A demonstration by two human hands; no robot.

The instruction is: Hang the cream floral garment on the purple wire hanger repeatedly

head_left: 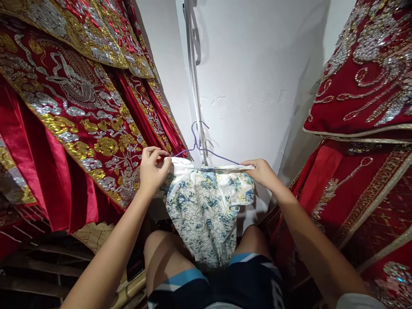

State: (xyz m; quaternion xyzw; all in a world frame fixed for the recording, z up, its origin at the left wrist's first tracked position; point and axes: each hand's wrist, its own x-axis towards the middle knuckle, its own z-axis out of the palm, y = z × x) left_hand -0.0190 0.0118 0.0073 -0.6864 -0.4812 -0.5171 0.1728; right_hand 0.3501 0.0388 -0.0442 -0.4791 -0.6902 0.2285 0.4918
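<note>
A white garment point(206, 210) with a blue, green and yellow floral print hangs in front of me, its pale band point(222, 168) along the top. Behind that band rises a purple wire hanger point(219, 153), hook upward. My left hand point(153, 169) is closed in a pinch at the left end of the band, by the hanger's left arm. On the other side, my right hand point(261, 171) grips the band's right corner, near the end of the hanger's right arm. The hanger's lower part is hidden by the cloth.
Red robes with gold and silver embroidery point(74, 94) hang close on the left. More red beaded garments point(370, 98) hang on the right. A white wall point(251, 77) with a thin vertical pole point(193, 73) stands ahead. Bamboo-like slats point(131, 289) lie low at the left.
</note>
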